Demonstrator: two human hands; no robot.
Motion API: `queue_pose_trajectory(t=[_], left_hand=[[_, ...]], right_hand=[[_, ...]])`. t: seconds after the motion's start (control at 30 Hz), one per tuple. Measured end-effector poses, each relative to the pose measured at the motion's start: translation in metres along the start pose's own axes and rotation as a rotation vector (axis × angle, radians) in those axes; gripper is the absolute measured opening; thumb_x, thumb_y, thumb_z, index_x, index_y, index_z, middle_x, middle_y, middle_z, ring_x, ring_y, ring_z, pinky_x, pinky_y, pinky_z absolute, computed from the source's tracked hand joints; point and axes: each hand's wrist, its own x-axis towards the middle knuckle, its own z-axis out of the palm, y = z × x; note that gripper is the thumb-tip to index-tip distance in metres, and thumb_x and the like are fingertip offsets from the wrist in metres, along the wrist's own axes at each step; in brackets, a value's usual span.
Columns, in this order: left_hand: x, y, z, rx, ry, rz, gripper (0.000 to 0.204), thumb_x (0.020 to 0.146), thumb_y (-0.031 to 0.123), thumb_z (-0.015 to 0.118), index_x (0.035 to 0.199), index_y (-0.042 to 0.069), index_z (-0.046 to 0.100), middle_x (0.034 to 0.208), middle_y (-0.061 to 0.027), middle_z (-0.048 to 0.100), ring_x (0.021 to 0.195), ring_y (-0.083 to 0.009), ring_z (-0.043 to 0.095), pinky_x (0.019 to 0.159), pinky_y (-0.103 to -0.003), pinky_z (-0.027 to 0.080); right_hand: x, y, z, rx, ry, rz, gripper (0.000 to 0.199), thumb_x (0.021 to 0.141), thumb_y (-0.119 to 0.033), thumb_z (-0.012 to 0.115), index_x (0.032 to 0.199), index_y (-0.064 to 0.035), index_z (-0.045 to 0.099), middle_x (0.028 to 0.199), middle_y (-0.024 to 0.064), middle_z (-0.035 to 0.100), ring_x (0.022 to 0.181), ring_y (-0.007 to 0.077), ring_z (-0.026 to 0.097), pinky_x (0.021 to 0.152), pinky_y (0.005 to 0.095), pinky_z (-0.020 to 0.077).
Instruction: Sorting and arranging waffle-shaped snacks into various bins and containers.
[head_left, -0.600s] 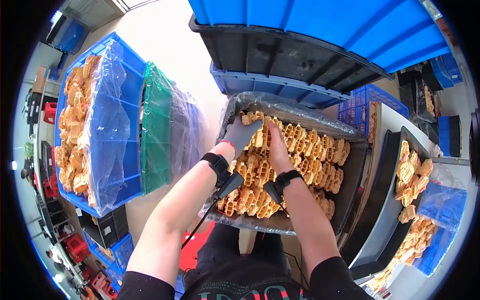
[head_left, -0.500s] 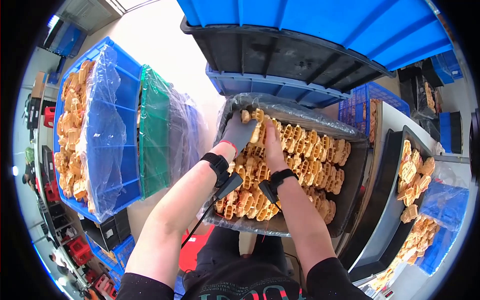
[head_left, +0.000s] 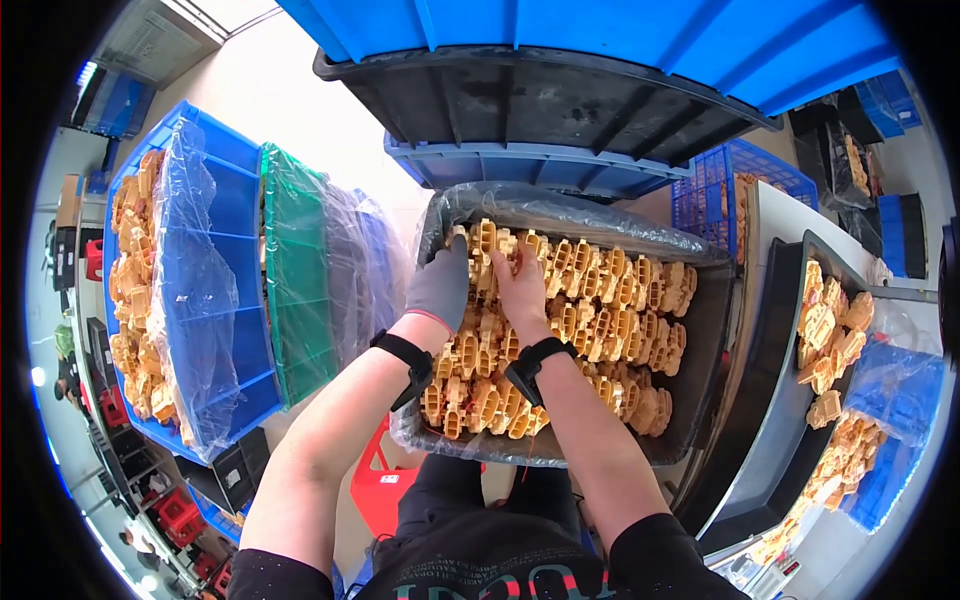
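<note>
A plastic-lined dark bin (head_left: 705, 375) in front of me holds rows of tan moulded plastic parts (head_left: 600, 330), each with open oval slots. My left hand (head_left: 440, 285), in a grey glove, is closed at the bin's far left corner, with a tan part showing past its fingertips. Just right of it, my bare right hand (head_left: 520, 290) reaches into the far row, thumb and fingers bent around a tan part. The glove hides most of the left fingers. Both wrists wear black straps.
Left of the bin stand a blue crate (head_left: 215, 290) heaped with tan parts and a green crate (head_left: 300, 275) under clear film. Large stacked bins (head_left: 580, 100) rise beyond. To the right lies a long black tray (head_left: 770, 440) with loose parts; a red stool (head_left: 380, 490) sits below.
Both hands have shifted slightly left. My right hand has gone from an upright, flat pose to bent fingers at the row. The view has shifted a little.
</note>
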Motion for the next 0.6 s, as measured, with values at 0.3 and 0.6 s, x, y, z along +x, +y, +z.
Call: queue_pose_trajectory(t=[0.3,0.6], left_hand=[[-0.003,-0.001,0.013,-0.022,0.003,-0.043,0.053,0.092,0.003,0.041,0.142,0.005,0.026,0.119,-0.0238,0.054,0.102,-0.0409,0.062,0.083,-0.046,0.053],[0.004,0.005,0.007,-0.193,0.02,-0.125,0.049,0.092,0.004,0.042,0.139,0.006,0.03,0.12,-0.0245,0.052,0.107,-0.0429,0.059,0.087,-0.049,0.051]], right_hand=[[0.012,-0.009,-0.008,-0.018,-0.173,0.084,0.077,0.089,-0.05,0.059,0.141,0.0012,0.033,0.134,0.0277,0.045,0.123,0.0404,0.047,0.1,0.0447,0.0432],[0.021,0.003,-0.02,0.037,-0.219,0.092,0.073,0.089,-0.043,0.061,0.141,0.0,0.034,0.136,0.0264,0.043,0.121,0.0399,0.049,0.099,0.0418,0.0435]])
